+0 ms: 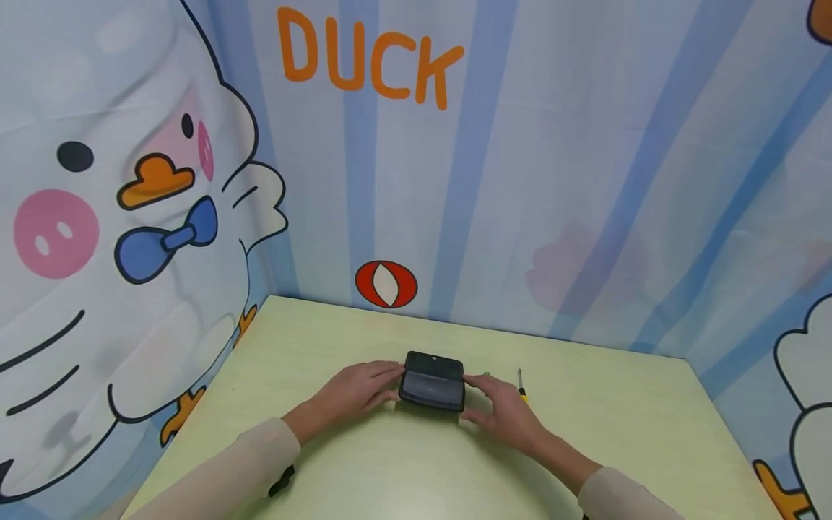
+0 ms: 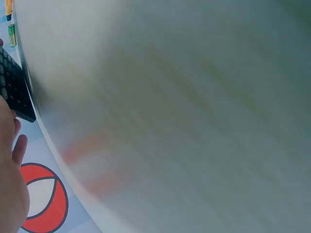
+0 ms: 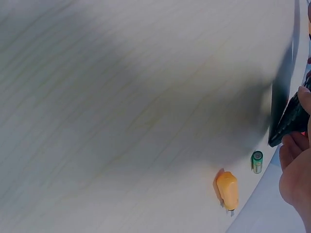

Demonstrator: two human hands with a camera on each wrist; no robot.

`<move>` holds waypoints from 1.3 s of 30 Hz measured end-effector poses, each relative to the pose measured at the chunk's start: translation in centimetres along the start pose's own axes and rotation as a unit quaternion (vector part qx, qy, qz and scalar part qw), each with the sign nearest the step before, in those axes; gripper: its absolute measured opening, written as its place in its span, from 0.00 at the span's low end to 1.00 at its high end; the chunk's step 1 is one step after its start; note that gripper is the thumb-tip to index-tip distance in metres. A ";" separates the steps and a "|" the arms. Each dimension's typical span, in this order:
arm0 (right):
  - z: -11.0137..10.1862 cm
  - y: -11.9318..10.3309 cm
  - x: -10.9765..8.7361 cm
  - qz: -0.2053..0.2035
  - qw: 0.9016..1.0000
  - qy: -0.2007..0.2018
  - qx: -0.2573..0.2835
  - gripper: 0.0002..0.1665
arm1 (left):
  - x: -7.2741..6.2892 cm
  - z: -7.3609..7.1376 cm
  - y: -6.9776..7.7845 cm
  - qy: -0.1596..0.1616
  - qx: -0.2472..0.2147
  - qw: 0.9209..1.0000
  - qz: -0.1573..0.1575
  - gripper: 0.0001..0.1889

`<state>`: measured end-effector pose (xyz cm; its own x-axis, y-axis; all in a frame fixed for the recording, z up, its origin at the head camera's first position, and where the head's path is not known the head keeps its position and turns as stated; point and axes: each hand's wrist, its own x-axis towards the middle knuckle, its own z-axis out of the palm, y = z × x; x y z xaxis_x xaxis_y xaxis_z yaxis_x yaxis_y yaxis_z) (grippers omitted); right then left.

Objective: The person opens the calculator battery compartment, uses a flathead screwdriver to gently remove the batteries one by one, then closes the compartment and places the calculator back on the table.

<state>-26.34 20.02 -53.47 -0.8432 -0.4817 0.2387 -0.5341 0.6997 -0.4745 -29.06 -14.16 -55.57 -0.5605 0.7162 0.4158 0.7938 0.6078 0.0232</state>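
A black calculator [image 1: 432, 390] stands tilted up near the middle of the table, its plain, stepped side toward the head camera. Rows of round keys show on the other side of the calculator [image 2: 17, 92] in the left wrist view. My left hand [image 1: 357, 386] grips its left edge between thumb and fingers. At the right edge, my right hand [image 1: 510, 415] holds it the same way, and the right wrist view catches the calculator [image 3: 291, 119] only partly, at the frame's margin. Part of each hand's fingers is hidden behind it.
Just beyond my right hand, a yellow-handled screwdriver [image 1: 522, 390] lies on the pale table [image 1: 624, 419]. A small green battery [image 3: 257, 162] lies beside it. A cloth backdrop [image 1: 494, 180] with duck drawings rises behind the table and along its sides.
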 end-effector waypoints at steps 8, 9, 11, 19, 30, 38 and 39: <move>-0.1 -0.2 0.1 0.025 0.998 0.014 0.063 0.34 | 0.4 -0.1 0.1 0.027 -0.004 0.999 -0.016 0.26; -0.1 -0.2 0.1 0.025 0.997 0.018 0.069 0.33 | 0.5 -0.1 0.2 0.029 -0.010 0.999 -0.021 0.26; -0.1 -0.1 0.2 0.028 0.996 0.025 0.076 0.32 | 0.6 -0.2 0.2 0.034 -0.019 0.999 -0.030 0.26; -0.4 -0.6 0.8 0.058 0.991 0.042 0.115 0.26 | 1.1 -0.3 0.5 0.047 -0.061 0.994 -0.076 0.24; -0.8 -1.3 1.9 0.069 0.982 0.072 0.163 0.23 | 2.1 -0.4 0.2 0.025 -0.200 0.963 -0.181 0.23; -0.4 -2.1 2.2 0.055 0.979 0.118 0.158 0.18 | 2.9 -0.1 0.1 0.082 -0.268 0.933 -0.225 0.20; -0.3 -2.2 2.3 0.049 0.978 0.123 0.162 0.17 | 3.0 -0.1 0.2 0.089 -0.276 0.927 -0.235 0.19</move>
<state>-27.10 17.55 -51.62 -0.9002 -0.2502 0.3564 -0.4354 0.5128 -0.7399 -30.58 -11.93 -54.20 -0.8667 0.3178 0.3845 0.4987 0.5344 0.6824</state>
